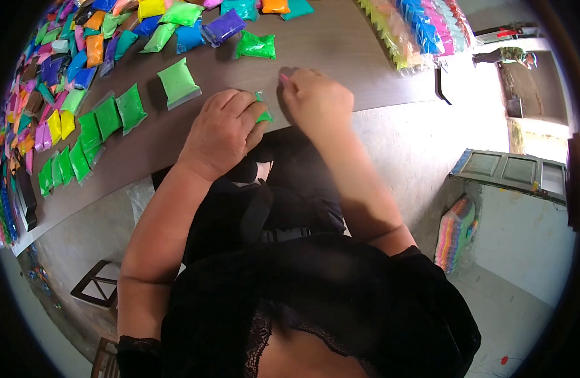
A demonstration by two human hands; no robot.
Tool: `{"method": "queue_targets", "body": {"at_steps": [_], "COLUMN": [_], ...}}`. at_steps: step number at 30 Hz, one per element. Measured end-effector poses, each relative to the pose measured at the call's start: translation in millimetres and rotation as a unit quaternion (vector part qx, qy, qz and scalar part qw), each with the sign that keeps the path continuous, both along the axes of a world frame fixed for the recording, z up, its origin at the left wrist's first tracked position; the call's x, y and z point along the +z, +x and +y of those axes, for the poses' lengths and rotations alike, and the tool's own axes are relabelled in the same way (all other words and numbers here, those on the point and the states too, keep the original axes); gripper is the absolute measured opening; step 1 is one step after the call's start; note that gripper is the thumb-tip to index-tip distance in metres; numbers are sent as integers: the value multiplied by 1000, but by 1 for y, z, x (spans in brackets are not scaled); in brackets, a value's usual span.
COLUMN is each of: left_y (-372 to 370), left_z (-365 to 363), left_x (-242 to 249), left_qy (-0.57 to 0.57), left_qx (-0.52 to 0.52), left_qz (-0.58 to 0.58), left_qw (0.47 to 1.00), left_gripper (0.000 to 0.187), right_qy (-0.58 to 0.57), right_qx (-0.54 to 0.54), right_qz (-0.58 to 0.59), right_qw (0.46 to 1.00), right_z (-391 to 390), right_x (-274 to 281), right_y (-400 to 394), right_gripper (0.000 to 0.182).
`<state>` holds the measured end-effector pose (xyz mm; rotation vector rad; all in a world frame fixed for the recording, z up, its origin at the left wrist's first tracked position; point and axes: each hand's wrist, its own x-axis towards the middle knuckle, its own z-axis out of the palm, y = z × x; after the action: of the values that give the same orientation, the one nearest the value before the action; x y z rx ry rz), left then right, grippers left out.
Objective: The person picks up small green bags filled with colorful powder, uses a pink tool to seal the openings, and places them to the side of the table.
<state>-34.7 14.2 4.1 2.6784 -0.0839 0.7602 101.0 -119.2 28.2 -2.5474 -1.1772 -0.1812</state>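
Observation:
My left hand (224, 129) is curled at the table's front edge, its fingers closed on a small green packet (263, 115) that shows partly past the fingertips. Just to the right, my right hand (318, 101) is closed too, held over the tabletop. A small pink tip (284, 79) pokes out by its thumb and forefinger; I cannot tell what it belongs to. A light green packet (178, 83) lies left of my left hand. Beyond both hands rests a bright green packet (256, 45).
Further left, several green packets (107, 116) lie in rows on the brown table (331, 38). Many-coloured packets (69, 57) pile up at the far left. Strips of bright packets (416, 31) sit at the back right. A stool (96, 283) stands on the floor at left.

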Motion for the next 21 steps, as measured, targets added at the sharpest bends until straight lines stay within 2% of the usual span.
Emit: {"method": "queue_targets", "body": {"at_steps": [2, 4, 11, 13, 16, 19, 21], "left_y": [-1, -1, -1, -1, -1, 1, 0], "left_z": [0, 0, 0, 0, 0, 2, 0], "left_x": [0, -1, -3, -3, -6, -4, -2], "left_qy": [-6, -4, -8, -5, -6, -8, -7], "left_qx": [-6, -5, -3, -2, -2, -1, -4], "left_qz": [-4, -5, -17, -14, -16, -19, -14], "left_qw": [1000, 1000, 1000, 1000, 1000, 1000, 1000], "left_gripper": [28, 28, 30, 30, 30, 29, 29], "right_qy": [46, 106, 77, 0, -64, -17, -37], "right_qx": [-17, 46, 105, 100, 74, 133, 100], "right_qz": [49, 192, 179, 54, 14, 43, 30], "right_qw": [998, 975, 975, 993, 995, 990, 994], "right_z": [-7, -14, -3, 6, 15, 12, 14], "right_x": [4, 10, 4, 8, 18, 12, 9], "right_y": [7, 11, 6, -1, 5, 7, 19], "right_gripper": [13, 15, 14, 15, 17, 17, 18]}}
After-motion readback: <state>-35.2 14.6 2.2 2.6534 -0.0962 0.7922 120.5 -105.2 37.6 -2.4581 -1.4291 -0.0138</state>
